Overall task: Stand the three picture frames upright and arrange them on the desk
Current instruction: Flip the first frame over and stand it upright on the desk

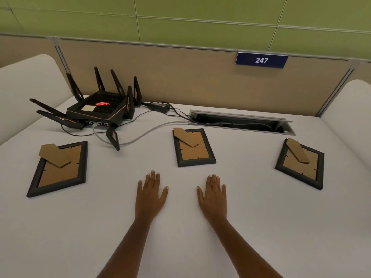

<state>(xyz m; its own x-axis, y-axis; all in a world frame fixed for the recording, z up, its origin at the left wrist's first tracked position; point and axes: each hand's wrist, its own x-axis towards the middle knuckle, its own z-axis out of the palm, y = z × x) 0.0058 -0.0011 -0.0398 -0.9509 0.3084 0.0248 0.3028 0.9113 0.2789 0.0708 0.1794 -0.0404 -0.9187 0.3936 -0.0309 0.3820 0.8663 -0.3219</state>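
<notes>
The left hand (151, 194) lies flat, fingers spread, grasping nothing; the right hand (213, 195) mirrors it. On the white desk (180, 227), all face down: left frame (58, 169) at ten o'clock, middle frame (193, 147) at twelve, right frame (300, 163) at two. A router (98, 109) sits at eleven, under a tan partition (180, 77).

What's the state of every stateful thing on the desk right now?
left frame: face down, stand folded flat
middle frame: face down, stand folded flat
right frame: face down, stand folded flat
left hand: flat on desk, fingers spread, empty
right hand: flat on desk, empty
router: logo lit red, cables plugged in
cable hatch: lid open
</notes>
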